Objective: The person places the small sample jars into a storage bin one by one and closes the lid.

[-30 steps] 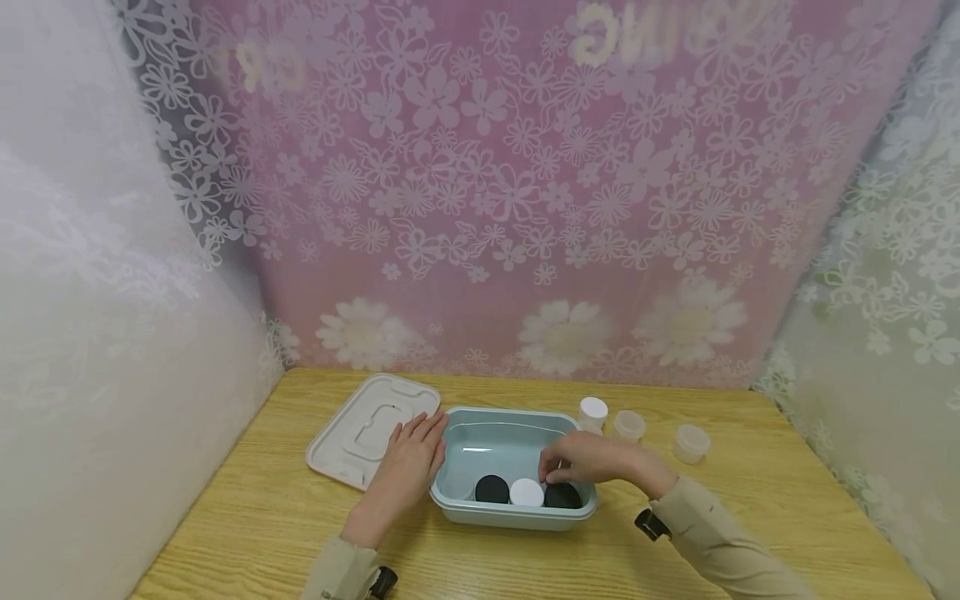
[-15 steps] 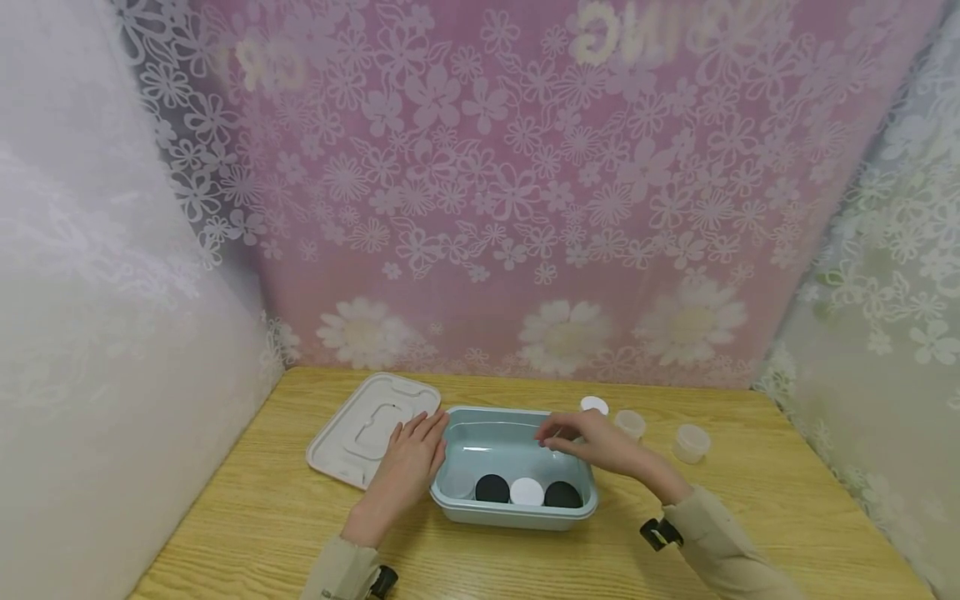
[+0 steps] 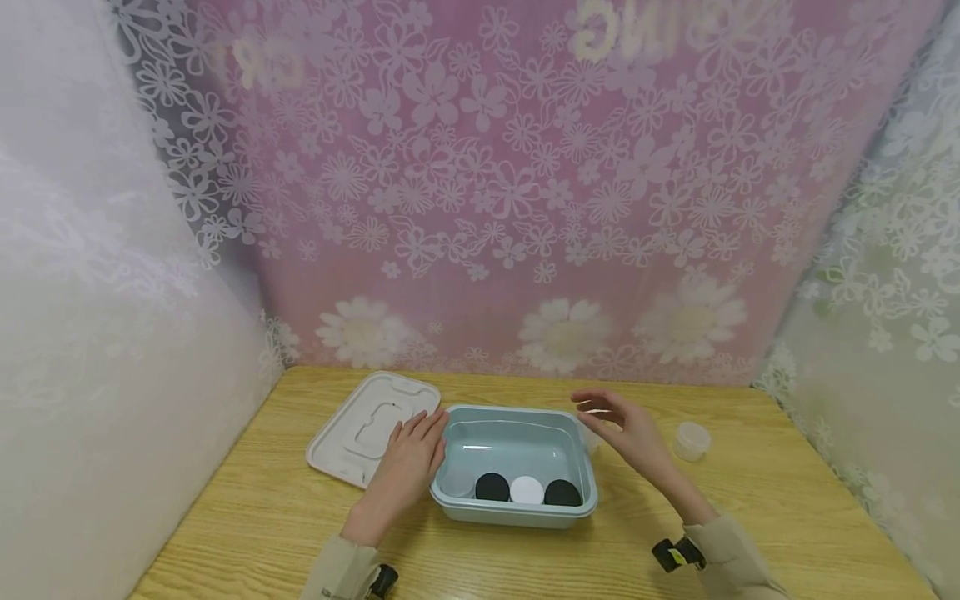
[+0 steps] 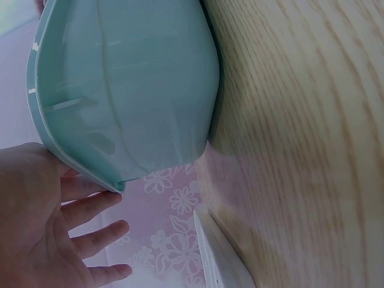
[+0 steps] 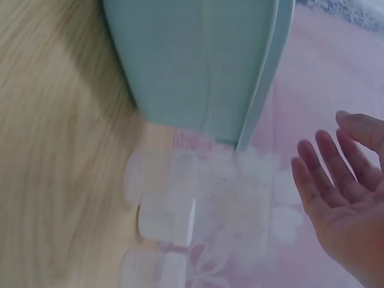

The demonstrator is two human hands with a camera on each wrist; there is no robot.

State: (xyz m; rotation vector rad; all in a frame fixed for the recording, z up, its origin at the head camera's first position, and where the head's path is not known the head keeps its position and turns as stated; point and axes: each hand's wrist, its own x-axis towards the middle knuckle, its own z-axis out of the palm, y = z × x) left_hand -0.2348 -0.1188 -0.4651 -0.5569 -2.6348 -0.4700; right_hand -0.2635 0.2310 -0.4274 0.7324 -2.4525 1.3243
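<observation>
A light blue plastic box [image 3: 510, 517] stands uncovered on the table. My left hand [image 3: 411, 458] rests on its left rim, with its fingers extended; the left wrist view shows the fingers [image 4: 99, 237] spread at the rim's corner. Along the box's near side sit a black round lid [image 3: 492, 487], a white one [image 3: 527, 490], another black one [image 3: 562, 492] and a clear round piece [image 3: 457, 483]. Past the box's far right corner hovers my right hand [image 3: 630, 433], holding nothing, above small jars. In the right wrist view, three translucent jars [image 5: 167, 219] stand below it.
One clear-lidded jar [image 3: 692, 442] stands apart to the right. A pale flat box lid [image 3: 375, 429] lies left of the box, partly behind the left hand. A flowered pink curtain [image 3: 480, 208] hangs behind the wooden table [image 3: 247, 500].
My right hand has left the black-lidded jar in the box, risen and moved right and away over the jars outside, covering some of them. The left hand stays put.
</observation>
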